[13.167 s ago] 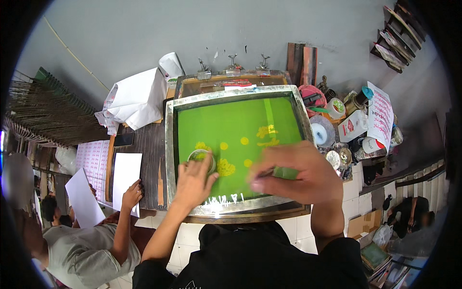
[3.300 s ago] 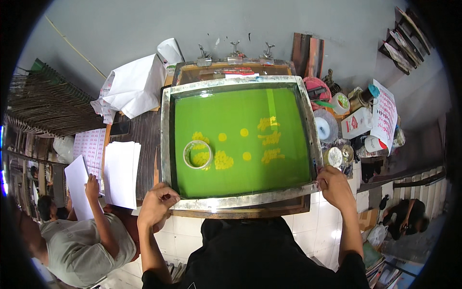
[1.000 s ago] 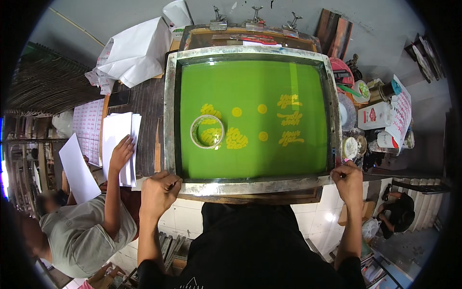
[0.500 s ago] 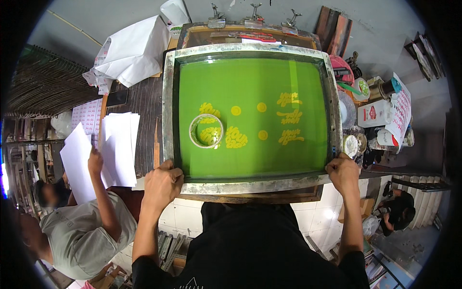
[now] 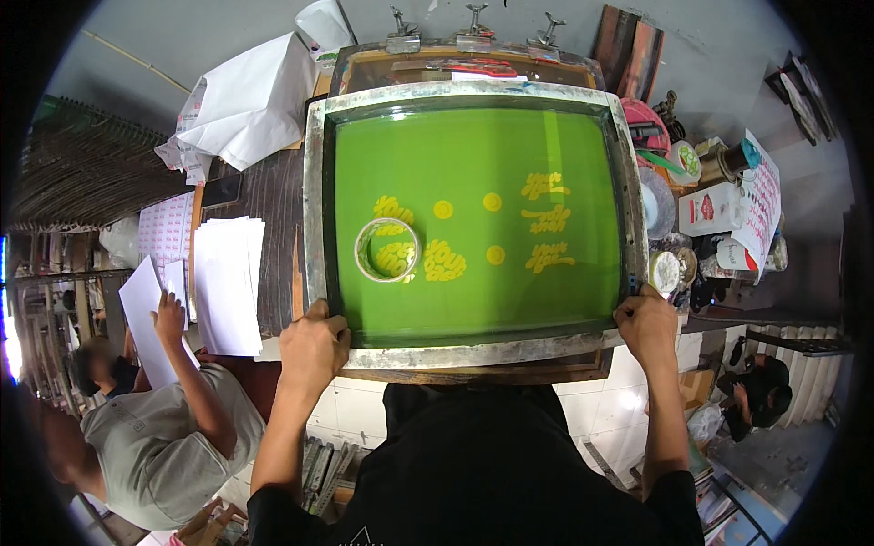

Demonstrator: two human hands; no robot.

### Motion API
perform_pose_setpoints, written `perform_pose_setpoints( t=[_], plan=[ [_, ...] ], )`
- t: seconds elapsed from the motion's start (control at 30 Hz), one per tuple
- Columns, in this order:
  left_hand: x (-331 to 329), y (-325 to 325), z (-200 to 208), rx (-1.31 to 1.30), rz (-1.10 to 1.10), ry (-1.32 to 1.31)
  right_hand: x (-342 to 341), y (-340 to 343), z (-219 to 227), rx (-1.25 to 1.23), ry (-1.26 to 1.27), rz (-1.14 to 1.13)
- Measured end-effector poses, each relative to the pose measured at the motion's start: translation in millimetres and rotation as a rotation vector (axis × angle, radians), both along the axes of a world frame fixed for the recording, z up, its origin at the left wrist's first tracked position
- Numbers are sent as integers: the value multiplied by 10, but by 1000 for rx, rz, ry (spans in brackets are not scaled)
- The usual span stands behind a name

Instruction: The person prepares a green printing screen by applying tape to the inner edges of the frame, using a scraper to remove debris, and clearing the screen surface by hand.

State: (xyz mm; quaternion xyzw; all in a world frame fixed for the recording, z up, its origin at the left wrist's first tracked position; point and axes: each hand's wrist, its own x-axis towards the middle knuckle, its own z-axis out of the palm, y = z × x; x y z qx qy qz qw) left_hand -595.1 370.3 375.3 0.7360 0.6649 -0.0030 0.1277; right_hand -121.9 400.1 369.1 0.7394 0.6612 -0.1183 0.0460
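A screen-printing frame (image 5: 473,353) with grey, stained sides and green mesh (image 5: 473,309) lies before me on a wooden table. Yellow lettering and round designs show in the mesh. My left hand (image 5: 315,344) is closed round the frame's near left corner. At the near right corner, my right hand (image 5: 647,318) grips the frame too, its fingers bent over the rim. A roll of tape (image 5: 387,249) rests flat on the mesh, left of the middle, over part of the yellow lettering. The undersides of both grips are hidden.
Beyond the frame stand metal clamps (image 5: 475,35) on a wooden board. White paper sheets (image 5: 228,287) and a white wrapped bundle (image 5: 241,100) lie left. Tubs, a white jug (image 5: 710,211) and spools crowd the right. A person in a grey shirt (image 5: 173,446) sits left, handling paper; others are further off.
The frame and both my hands stay nearly in place, the view shifting slightly. The seated person's hand and the paper sheets at left have moved lower and apart from the stack.
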Motion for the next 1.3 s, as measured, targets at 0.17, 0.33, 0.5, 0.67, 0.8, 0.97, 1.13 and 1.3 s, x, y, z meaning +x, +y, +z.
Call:
perform_pose_setpoints(
  t=[0.17,0.33,0.5,0.67,0.8,0.97,1.13,1.3],
  plan=[
    [25,-2,-31,14,-5,44,-6,1,-21,-8,-40,7],
    [53,-12,-62,17,7,103,19,-1,-91,-2,-73,19],
    [104,8,-50,16,23,163,30,-6,-109,-10,-79,28],
    [159,18,-34,6,51,221,41,3,-93,-1,-53,56],
    [87,-6,8,-38,86,108,55,88,15,-56,1,77],
    [517,46,150,97,-275,-433,-570,88,328,-40,323,487],
    [1235,141,89,-173,-402,-574,-1178,70,45,-243,478,678],
    [1307,121,-102,-186,-440,-494,-1350,16,-153,-229,346,730]
  ],
)
